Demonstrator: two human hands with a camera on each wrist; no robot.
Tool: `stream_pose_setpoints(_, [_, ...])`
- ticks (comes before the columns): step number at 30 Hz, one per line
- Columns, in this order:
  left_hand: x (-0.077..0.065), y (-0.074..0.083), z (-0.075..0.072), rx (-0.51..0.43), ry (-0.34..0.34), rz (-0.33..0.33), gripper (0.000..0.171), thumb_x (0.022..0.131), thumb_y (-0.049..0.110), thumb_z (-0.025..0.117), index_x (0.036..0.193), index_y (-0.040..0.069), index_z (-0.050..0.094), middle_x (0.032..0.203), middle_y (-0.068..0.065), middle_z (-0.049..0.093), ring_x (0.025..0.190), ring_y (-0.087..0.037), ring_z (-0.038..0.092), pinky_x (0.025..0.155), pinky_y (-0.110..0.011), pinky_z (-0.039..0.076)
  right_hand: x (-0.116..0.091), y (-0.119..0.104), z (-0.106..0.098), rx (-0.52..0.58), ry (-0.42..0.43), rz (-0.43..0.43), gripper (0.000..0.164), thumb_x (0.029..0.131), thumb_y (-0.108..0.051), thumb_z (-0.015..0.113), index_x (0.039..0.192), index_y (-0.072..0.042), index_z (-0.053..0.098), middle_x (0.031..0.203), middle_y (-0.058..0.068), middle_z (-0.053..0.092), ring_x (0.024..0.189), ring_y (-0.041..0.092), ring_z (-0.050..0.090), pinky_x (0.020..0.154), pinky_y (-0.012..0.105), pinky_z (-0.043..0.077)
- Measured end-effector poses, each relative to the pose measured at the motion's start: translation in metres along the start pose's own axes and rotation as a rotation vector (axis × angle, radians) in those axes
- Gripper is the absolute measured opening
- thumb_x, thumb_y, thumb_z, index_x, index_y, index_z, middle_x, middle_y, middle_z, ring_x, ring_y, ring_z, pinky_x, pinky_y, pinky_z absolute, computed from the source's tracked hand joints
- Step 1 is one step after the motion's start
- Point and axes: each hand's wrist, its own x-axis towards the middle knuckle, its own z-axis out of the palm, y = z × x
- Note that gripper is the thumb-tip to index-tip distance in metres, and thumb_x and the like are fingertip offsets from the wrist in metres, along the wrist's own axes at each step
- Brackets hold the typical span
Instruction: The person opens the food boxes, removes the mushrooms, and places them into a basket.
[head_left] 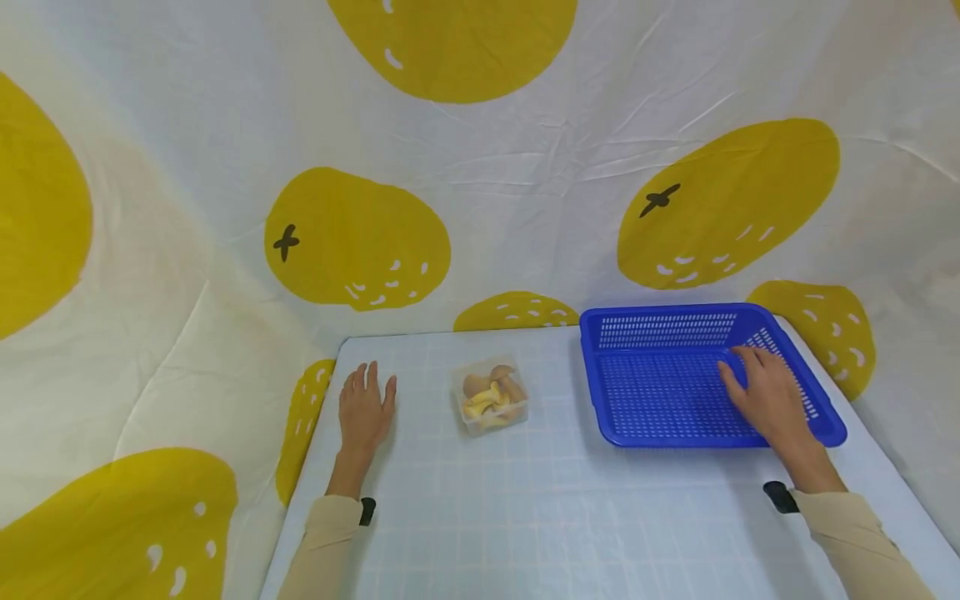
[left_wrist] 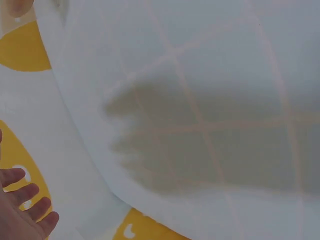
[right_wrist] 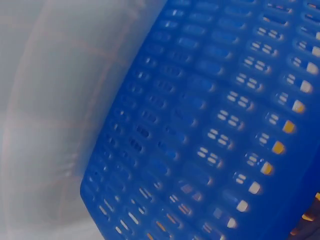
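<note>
My left hand (head_left: 363, 412) is over the table's left side, fingers extended and thumb out to the side, holding nothing. In the left wrist view the fingers (left_wrist: 30, 195) are spread apart at the lower left. My right hand (head_left: 771, 400) is above the right part of a blue plastic basket (head_left: 645, 383), its fingers loosely bent over the inside. I see no item in its grasp. The right wrist view is mostly the basket's slotted wall (right_wrist: 200, 120). A clear square box (head_left: 471, 427) between the hands contains brown rounded pieces and pale yellow curved pieces.
A light checked cloth covers the table (head_left: 525, 517). The basket stands at its back right, close to the edge. Behind and to the left hangs a white curtain (head_left: 525, 167) with large yellow fruit prints.
</note>
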Motion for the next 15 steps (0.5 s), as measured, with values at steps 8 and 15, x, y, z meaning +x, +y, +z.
stream_pose_setpoints(8, [-0.003,0.018,0.003,-0.075,-0.064,-0.102,0.043,0.106,0.028,0.055,0.129,-0.009,0.059,0.123,-0.031,0.06,0.112,-0.052,0.056,0.092,-0.063,0.047,-0.005,-0.016,0.0,0.068,-0.008,0.031,0.03,0.101,-0.009,0.063,0.121,0.012,0.059,0.116,0.034,0.059,0.11,0.053,0.052,0.091,0.07,0.044])
stream_pose_setpoints(15, [-0.004,0.036,0.003,-0.16,-0.082,-0.133,0.045,0.108,0.031,0.052,0.129,-0.008,0.061,0.124,-0.029,0.063,0.112,-0.049,0.059,0.093,-0.061,0.049,-0.01,-0.031,0.002,0.125,0.014,0.015,0.02,0.099,-0.005,0.065,0.112,0.01,0.062,0.106,0.03,0.063,0.1,0.047,0.057,0.086,0.064,0.047])
